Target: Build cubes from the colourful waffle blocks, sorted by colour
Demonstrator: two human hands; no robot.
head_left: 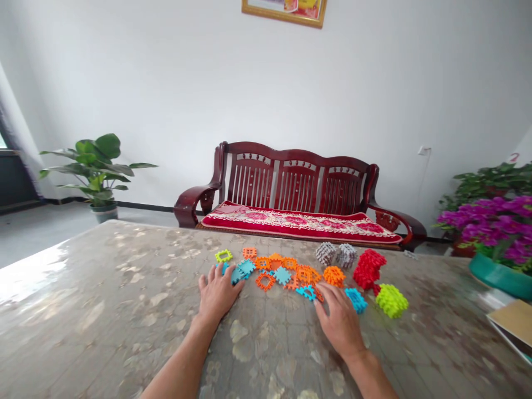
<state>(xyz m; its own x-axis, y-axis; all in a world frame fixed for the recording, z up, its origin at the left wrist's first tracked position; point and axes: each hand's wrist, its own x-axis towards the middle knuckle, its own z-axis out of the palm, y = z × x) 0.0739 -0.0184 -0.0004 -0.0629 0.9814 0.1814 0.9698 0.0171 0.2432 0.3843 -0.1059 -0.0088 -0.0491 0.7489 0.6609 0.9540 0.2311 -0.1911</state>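
My left hand (216, 295) lies flat on the marbled table (103, 310), fingers spread, fingertips touching blue square tiles (243, 270). My right hand (341, 320) rests palm down with fingers stretched toward a blue tile (306, 291) and an orange tile (319, 294). Several flat orange and blue interlocking tiles (286, 269) are scattered between the hands, plus one yellow-green tile (223, 255). Built cubes stand to the right: orange (334, 275), two grey (336, 254), a red cluster (368, 269), a blue one (356, 300) and a yellow-green one (391, 300).
A dark wooden bench (291, 194) with a red cushion stands behind the table against a white wall. A potted green plant (97, 166) is on the floor at left. Purple flowers in a teal pot (499, 244) and a brown book (513, 321) sit at the table's right.
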